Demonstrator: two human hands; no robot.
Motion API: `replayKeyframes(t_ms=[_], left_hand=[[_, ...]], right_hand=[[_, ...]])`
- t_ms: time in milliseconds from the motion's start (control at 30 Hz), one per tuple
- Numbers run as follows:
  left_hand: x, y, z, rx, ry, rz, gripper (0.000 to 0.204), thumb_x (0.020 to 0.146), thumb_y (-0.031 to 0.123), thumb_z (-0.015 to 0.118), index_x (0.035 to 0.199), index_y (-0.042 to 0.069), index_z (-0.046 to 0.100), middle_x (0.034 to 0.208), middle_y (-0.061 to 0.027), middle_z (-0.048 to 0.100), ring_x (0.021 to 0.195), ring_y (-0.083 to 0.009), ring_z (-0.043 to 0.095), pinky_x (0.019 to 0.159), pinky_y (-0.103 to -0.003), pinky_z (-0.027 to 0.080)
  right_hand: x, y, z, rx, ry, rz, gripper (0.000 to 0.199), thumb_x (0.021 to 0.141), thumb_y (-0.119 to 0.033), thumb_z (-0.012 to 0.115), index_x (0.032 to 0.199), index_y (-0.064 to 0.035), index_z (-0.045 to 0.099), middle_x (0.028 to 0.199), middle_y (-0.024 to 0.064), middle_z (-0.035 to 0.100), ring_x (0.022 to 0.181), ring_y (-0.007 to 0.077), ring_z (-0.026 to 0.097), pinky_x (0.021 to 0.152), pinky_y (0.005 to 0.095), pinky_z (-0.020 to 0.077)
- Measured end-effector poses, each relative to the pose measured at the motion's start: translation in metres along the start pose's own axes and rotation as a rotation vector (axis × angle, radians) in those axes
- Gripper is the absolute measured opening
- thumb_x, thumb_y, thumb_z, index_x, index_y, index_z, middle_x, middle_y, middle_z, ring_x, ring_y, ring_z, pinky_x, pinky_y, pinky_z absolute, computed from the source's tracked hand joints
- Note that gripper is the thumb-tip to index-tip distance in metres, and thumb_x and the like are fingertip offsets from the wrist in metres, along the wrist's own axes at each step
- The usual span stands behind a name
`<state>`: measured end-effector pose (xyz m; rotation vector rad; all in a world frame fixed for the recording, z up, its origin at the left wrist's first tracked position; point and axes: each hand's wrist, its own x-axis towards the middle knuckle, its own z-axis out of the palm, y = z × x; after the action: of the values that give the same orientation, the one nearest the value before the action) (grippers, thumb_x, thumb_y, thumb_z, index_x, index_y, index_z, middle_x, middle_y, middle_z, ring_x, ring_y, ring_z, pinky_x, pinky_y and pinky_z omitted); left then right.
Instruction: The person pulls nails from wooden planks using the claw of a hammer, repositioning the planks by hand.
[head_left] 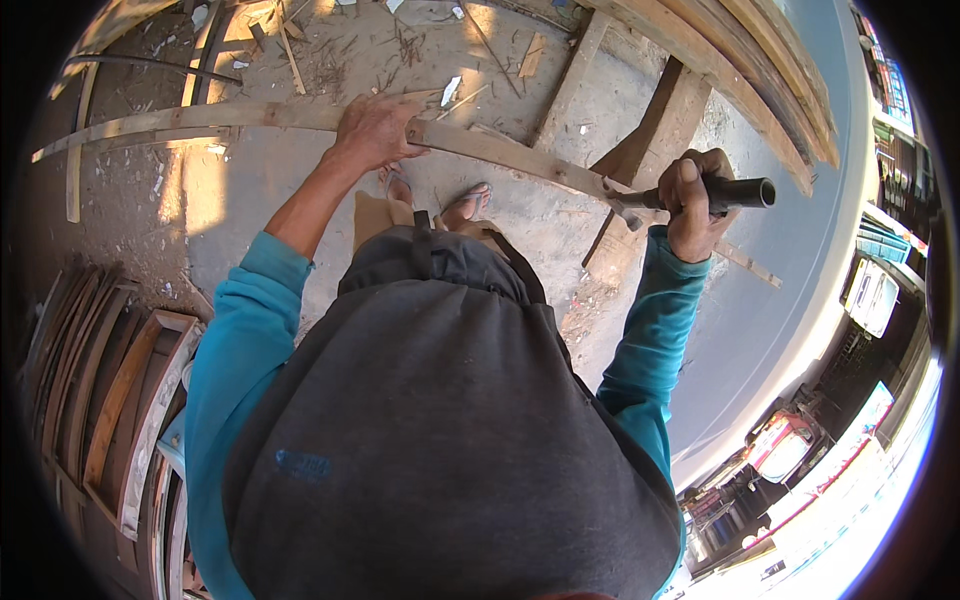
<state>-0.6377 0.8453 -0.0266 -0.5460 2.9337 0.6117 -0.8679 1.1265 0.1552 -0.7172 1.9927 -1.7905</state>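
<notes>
A long, narrow wooden batten (270, 116) stretches across in front of me, from the far left to the right. My left hand (378, 132) is closed over its middle, fingers wrapped round the edge. In my right hand (697, 205) is a hammer (745, 193) with a dark tubular handle, its hollow end pointing right. The hammer's metal head (627, 208) is at the batten's right part; whether it touches the wood I cannot tell.
Long planks (750, 70) lie stacked at the upper right, with a wide board (660, 140) below them. Wooden frames (140, 420) lean at the lower left. Wood scraps (532, 55) and debris litter the concrete floor. My sandalled feet (468, 203) stand just behind the batten.
</notes>
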Motion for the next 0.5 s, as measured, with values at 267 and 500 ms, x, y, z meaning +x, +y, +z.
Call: replayKeyframes(t_ms=[267,500], left_hand=[[0.008,0.006,-0.017,0.02,-0.12,-0.059,0.064,0.066,0.051,0.086,0.115,0.013,0.068,0.107,-0.0114,0.071,0.106,-0.0322,0.066,0.09,-0.047,0.049],[0.003,-0.001,0.0,0.002,-0.085,-0.044,0.064,0.066,0.05,0.086,0.116,0.014,0.068,0.109,-0.011,0.071,0.107,-0.0325,0.065,0.09,-0.047,0.049]], right_hand=[[0.011,0.006,0.094,-0.483,-0.615,-0.114,0.023,0.081,-0.019,0.076,0.086,-0.0013,0.062,0.061,0.0102,0.055,0.056,0.0146,0.054,0.057,0.0331,0.0471],[0.007,0.002,0.105,-0.396,-0.352,-0.096,0.022,0.078,-0.017,0.077,0.078,-0.0027,0.061,0.06,0.0058,0.057,0.052,0.0125,0.052,0.051,0.0309,0.0415]])
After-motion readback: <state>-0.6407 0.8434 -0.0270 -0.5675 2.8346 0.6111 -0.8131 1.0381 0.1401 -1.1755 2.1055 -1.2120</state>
